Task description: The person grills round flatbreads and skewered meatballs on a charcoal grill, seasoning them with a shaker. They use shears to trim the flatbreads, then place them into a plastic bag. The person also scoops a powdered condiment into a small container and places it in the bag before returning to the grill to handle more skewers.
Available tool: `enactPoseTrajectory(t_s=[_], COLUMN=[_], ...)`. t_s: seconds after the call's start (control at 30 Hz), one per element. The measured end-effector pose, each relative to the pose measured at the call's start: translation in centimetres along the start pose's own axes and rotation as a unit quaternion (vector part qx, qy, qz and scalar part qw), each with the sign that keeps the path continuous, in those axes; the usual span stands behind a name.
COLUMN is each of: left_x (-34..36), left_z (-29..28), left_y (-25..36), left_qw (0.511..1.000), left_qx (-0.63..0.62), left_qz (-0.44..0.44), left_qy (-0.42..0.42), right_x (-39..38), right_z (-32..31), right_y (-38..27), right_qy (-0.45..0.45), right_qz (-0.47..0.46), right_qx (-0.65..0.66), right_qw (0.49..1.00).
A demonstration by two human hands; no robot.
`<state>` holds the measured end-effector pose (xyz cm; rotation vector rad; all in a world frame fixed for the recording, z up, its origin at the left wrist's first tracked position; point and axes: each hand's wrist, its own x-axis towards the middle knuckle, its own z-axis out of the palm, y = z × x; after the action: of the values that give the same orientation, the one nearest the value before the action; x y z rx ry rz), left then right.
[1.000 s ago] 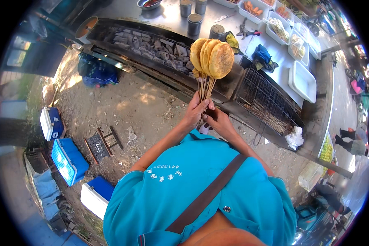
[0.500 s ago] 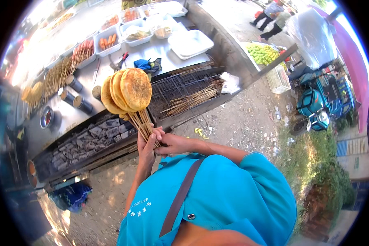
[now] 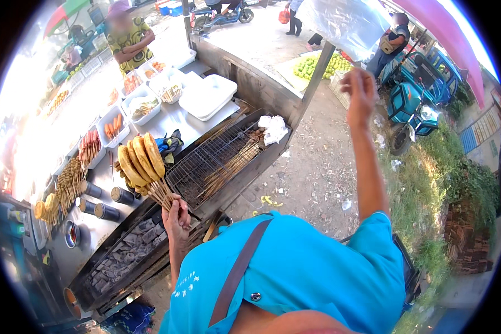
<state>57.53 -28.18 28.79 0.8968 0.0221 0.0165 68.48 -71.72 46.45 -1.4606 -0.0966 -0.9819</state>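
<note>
L hand point(image 3: 177, 218) gripping thin tan wooden sticks point(image 3: 161, 195); thick, round golden-brown breads point(image 3: 145, 160) fanning out on top, edges rounded. R hand point(image 3: 360, 94) hovering up high, blurry, fingers loosely parted.

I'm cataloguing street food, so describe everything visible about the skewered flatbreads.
The skewered flatbreads are round, flat and golden, several packed side by side on thin sticks that look wooden. They sit at the sticks' upper ends, leaning left, with the metal counter behind. The left hand grips the sticks below.

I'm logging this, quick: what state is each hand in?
Left hand: closed, holding the sticks of skewered flatbreads.
Right hand: open, fingers bent, nothing visible in it.
</note>
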Motion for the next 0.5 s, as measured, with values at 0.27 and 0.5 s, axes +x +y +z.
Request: enactPoseTrajectory(t_s=[0.27, 0.5], left_x=[-0.3, -2.7], left_z=[-0.3, -0.7], left_y=[-2.7, -3.1], left_qw=[0.997, 0.997], left_qx=[-0.022, 0.017], left_qz=[-0.065, -0.061], left_qy=[-0.030, -0.052], right_x=[12.8, 14.1], right_z=[-1.5, -3.0], right_y=[-2.2, 2.0], right_qy=[0.012, 0.079], right_qz=[0.064, 0.054], right_qx=[-0.273, -0.073], right_qw=[0.960, 0.993])
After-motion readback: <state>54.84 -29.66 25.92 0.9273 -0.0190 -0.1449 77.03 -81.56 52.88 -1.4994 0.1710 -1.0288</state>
